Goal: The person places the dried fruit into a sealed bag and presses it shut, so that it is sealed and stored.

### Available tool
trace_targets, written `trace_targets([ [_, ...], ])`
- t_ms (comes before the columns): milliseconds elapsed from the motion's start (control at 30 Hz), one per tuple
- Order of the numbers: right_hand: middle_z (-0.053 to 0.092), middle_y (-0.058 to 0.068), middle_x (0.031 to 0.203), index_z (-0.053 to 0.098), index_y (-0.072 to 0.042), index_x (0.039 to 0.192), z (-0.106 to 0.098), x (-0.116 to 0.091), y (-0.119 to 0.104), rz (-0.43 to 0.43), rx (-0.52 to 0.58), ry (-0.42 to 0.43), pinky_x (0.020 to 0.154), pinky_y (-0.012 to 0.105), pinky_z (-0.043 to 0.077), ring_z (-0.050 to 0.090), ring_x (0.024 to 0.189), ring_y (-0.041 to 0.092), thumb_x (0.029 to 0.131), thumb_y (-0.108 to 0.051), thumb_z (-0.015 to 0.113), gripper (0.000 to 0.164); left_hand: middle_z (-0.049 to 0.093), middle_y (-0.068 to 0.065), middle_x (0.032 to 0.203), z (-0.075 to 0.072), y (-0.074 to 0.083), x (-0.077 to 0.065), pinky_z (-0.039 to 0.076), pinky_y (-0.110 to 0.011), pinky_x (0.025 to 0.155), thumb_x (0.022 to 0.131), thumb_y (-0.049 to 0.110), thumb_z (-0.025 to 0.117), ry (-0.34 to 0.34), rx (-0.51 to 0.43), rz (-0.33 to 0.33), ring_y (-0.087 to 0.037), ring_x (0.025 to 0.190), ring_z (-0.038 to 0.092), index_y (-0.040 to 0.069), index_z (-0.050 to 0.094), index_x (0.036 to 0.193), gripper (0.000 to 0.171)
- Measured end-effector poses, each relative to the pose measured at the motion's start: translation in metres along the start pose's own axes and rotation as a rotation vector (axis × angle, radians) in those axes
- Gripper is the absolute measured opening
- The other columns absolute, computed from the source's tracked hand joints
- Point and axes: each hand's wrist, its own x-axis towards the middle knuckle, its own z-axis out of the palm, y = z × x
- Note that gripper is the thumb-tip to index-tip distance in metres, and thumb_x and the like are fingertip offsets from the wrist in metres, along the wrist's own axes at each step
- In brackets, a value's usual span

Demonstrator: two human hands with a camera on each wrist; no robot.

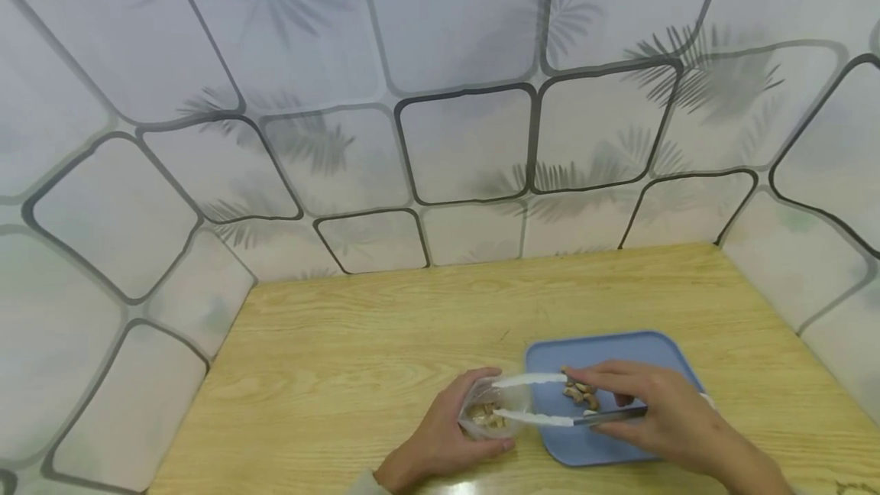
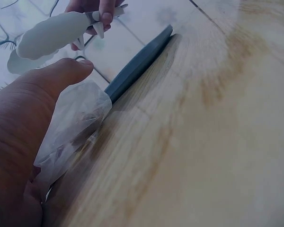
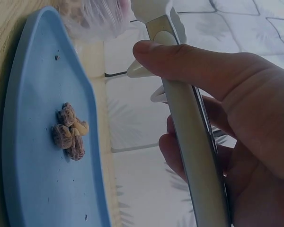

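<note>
My left hand (image 1: pixel 443 434) grips a clear plastic bag (image 2: pixel 80 111), its fingers and thumb curled round the sides. Inside the bag lie pale nuts (image 1: pixel 485 415). In my right hand (image 1: pixel 663 411) is a pair of tongs (image 3: pixel 189 137) with a metal handle and white scalloped tips. Those tips stand apart over the bag's mouth in the head view; whether a nut is between them I cannot tell. Below the right hand sits a blue tray (image 1: pixel 626 346), bearing a small cluster of skin-on cashews (image 3: pixel 68 132).
The wood-grain table (image 1: pixel 357 342) extends left of the bag and behind the tray. Patterned wall covering (image 1: pixel 474 143) encloses the table at the back and both sides. Small dark crumbs (image 3: pixel 57 57) dot the tray.
</note>
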Motion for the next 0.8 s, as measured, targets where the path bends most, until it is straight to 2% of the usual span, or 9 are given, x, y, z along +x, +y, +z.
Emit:
trace_targets([
  [167, 0.079, 0.0, 0.116, 0.072, -0.027, 0.145, -0.001, -0.001, 0.001, -0.004, -0.01, 0.025, 0.06, 0.016, 0.051, 0.056, 0.08, -0.011, 0.069, -0.016, 0.104, 0.084, 0.067, 0.005, 0.145, 0.0, -0.001, 0.0, 0.054, -0.034, 0.113, 0.087, 0.037, 0.094, -0.006, -0.019, -0.013, -0.011, 0.129, 0.064, 0.025, 0.048, 0.159, 0.086],
  [267, 0.076, -0.01, 0.11, 0.072, -0.026, 0.144, -0.003, -0.002, 0.002, 0.011, -0.028, 0.042, 0.059, 0.015, 0.046, 0.052, 0.077, -0.012, 0.067, -0.016, 0.104, 0.084, 0.067, 0.005, 0.145, 0.0, -0.001, 0.0, 0.054, -0.035, 0.113, 0.086, 0.038, 0.094, -0.003, -0.016, -0.02, -0.01, 0.129, 0.064, 0.029, 0.048, 0.158, 0.087],
  [400, 0.065, -0.022, 0.098, 0.073, -0.026, 0.143, -0.009, -0.004, 0.007, 0.047, -0.07, 0.055, 0.059, 0.017, 0.047, 0.05, 0.076, -0.012, 0.066, -0.02, 0.105, 0.084, 0.066, 0.005, 0.146, 0.0, 0.001, -0.001, 0.053, -0.036, 0.114, 0.085, 0.039, 0.094, -0.001, -0.003, -0.032, -0.01, 0.13, 0.063, 0.025, 0.049, 0.159, 0.087],
  [533, 0.057, -0.026, 0.093, 0.073, -0.025, 0.143, -0.016, -0.006, 0.012, 0.054, -0.11, 0.082, 0.059, 0.017, 0.046, 0.049, 0.076, -0.011, 0.065, -0.022, 0.106, 0.085, 0.065, 0.005, 0.148, 0.0, 0.001, 0.0, 0.053, -0.038, 0.115, 0.086, 0.04, 0.094, -0.002, 0.007, -0.037, -0.012, 0.132, 0.063, 0.022, 0.05, 0.159, 0.087],
  [800, 0.066, -0.023, 0.108, 0.075, -0.022, 0.139, -0.029, -0.013, 0.025, 0.09, -0.147, 0.07, 0.056, 0.012, 0.037, 0.043, 0.071, -0.012, 0.066, -0.021, 0.105, 0.079, 0.066, 0.003, 0.147, 0.0, 0.002, 0.0, 0.054, -0.039, 0.115, 0.086, 0.04, 0.093, 0.0, 0.01, -0.031, -0.013, 0.132, 0.064, 0.019, 0.05, 0.159, 0.087],
])
